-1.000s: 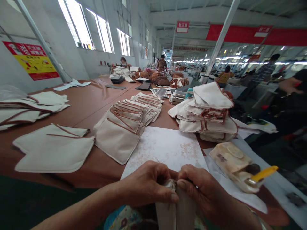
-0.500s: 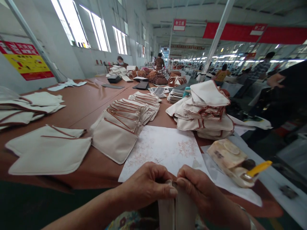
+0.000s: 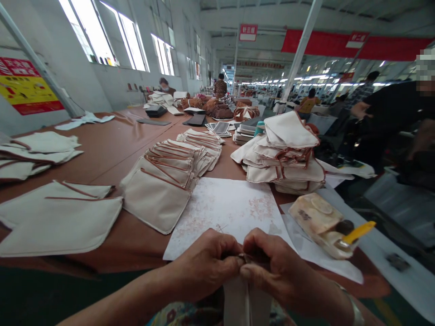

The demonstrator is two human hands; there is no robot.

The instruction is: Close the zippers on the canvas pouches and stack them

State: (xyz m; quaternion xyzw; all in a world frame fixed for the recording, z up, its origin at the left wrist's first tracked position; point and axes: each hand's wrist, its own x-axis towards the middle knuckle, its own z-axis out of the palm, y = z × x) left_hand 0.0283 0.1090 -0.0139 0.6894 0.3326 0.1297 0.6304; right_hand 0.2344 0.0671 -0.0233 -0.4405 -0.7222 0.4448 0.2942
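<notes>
Both hands meet at the table's near edge, pinching the top of a cream fabric piece point(image 3: 234, 303) that hangs down toward my lap. My left hand point(image 3: 210, 262) grips its left side between thumb and bent fingers. On the other side, my right hand point(image 3: 272, 262) pinches it close to a dark seam running down the middle. The fingertips almost touch and hide the top edge. Just beyond them lies a white sheet point(image 3: 217, 213) speckled with reddish-brown marks. A fanned row of cream pieces with brown edging point(image 3: 159, 194) is to its left.
Two cream pieces point(image 3: 68, 222) lie at the front left, with more point(image 3: 37, 151) behind. A tall stack point(image 3: 285, 163) stands at right, beside a stained cut-open container point(image 3: 316, 217) holding a yellow-handled brush point(image 3: 360, 233). A person in dark clothes point(image 3: 394, 113) stands at far right.
My hands have drawn closer together, the right thumb now against the left fingertips at the piece's top. The view has turned slightly right, bringing more of the person at right into sight.
</notes>
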